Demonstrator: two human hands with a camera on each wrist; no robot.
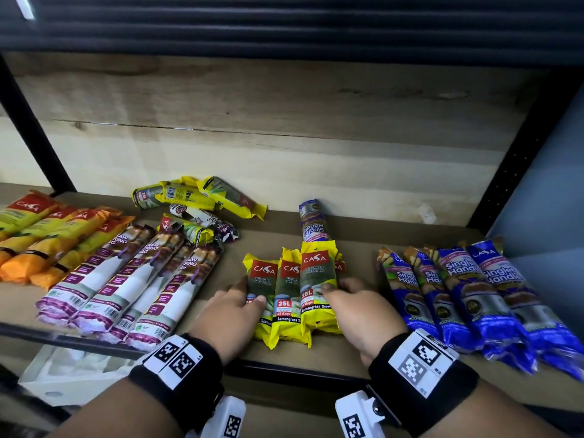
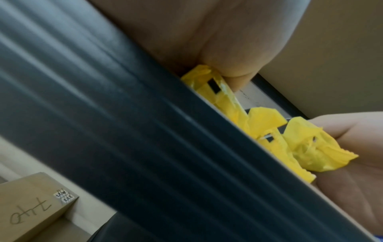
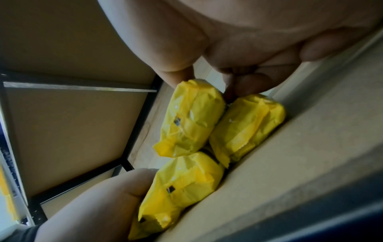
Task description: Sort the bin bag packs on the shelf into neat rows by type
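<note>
Several yellow Casa 25L packs [image 1: 290, 295] lie side by side at the shelf's front centre, one riding on top of the others. My left hand [image 1: 249, 295] grips the cluster's left side with its thumb over the leftmost pack. My right hand [image 1: 335, 289] grips the right side, thumb across the top pack. In the right wrist view the curled fingers [image 3: 244, 85] press on the yellow packs' ends [image 3: 192, 117]. In the left wrist view the packs' crimped ends [image 2: 263, 121] show above the shelf's dark front rail [image 2: 124, 114].
Orange packs [image 1: 47, 235] and white-purple drawstring packs [image 1: 126, 279] lie in rows at the left, blue Singlet Handle packs [image 1: 467, 292] at the right. A loose mixed pile [image 1: 196, 210] sits behind, and one blue pack [image 1: 313, 221] lies behind the yellow ones. A cardboard box [image 2: 31, 204] stands below.
</note>
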